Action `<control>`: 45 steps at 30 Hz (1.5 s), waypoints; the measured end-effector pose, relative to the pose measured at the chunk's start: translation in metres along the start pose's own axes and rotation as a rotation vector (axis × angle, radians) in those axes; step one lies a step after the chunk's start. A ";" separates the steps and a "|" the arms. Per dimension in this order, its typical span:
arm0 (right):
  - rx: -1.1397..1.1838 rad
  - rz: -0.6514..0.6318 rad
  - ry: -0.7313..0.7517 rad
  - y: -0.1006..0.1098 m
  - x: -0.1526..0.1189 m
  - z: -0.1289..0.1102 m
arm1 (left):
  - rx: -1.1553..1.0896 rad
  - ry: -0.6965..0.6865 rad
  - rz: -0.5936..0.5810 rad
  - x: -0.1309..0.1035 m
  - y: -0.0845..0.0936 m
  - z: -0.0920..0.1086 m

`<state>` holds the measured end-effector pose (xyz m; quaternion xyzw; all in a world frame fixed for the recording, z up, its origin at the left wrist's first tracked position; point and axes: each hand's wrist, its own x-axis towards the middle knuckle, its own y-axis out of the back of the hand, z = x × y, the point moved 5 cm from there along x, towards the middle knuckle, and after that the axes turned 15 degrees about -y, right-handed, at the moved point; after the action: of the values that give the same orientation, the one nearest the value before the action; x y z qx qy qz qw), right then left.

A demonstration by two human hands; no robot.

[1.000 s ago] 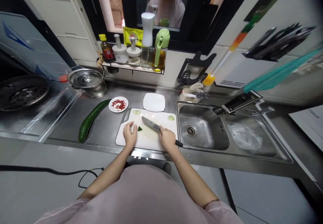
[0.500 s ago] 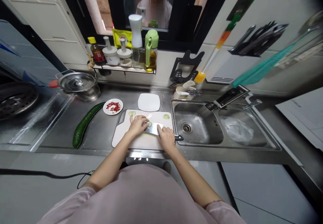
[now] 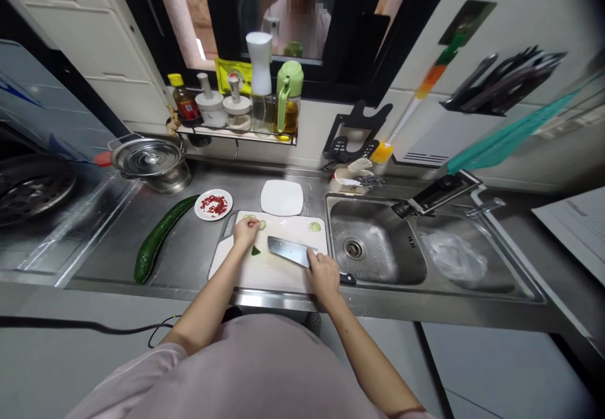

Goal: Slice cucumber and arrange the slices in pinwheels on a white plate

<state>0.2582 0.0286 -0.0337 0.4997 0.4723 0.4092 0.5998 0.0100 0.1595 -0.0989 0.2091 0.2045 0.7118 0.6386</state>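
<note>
My right hand (image 3: 324, 272) is wrapped round the handle of a kitchen knife (image 3: 292, 252), whose broad blade lies flat and low over the white cutting board (image 3: 278, 278). At the board's upper left, my left hand (image 3: 246, 232) pinches a pale cucumber slice (image 3: 261, 224) between its fingertips. Partly behind those fingers lie more slices. A small dark green piece of cucumber (image 3: 256, 251) rests on the board between hand and blade. Thin cucumber slices (image 3: 314, 227) sit in the upper right corner. A long whole cucumber (image 3: 161, 237) lies on the counter to the left.
Behind the board stand a white square plate (image 3: 282, 198) and a small plate of chopped red pieces (image 3: 207, 212). To the right is the steel sink (image 3: 378, 268). A lidded pot (image 3: 161, 170) stands at the back left, and bottles (image 3: 288, 101) line a wall rack.
My left hand has moved from beside the blade to the board's upper left, carrying a slice. The knife has shifted slightly right and down, and the dark green piece now shows.
</note>
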 end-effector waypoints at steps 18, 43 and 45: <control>0.023 -0.079 -0.057 -0.007 0.013 0.008 | 0.506 -0.115 -0.020 0.028 0.010 0.008; 0.124 -0.341 -0.005 -0.003 0.010 -0.025 | 0.204 -0.337 0.175 -0.106 0.009 -0.006; 0.115 -0.359 0.031 0.000 0.007 -0.037 | 0.187 -0.355 0.174 -0.105 0.009 -0.007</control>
<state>0.2240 0.0433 -0.0372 0.4346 0.5856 0.2753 0.6264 0.0092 0.0537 -0.1035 0.4065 0.1353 0.6940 0.5787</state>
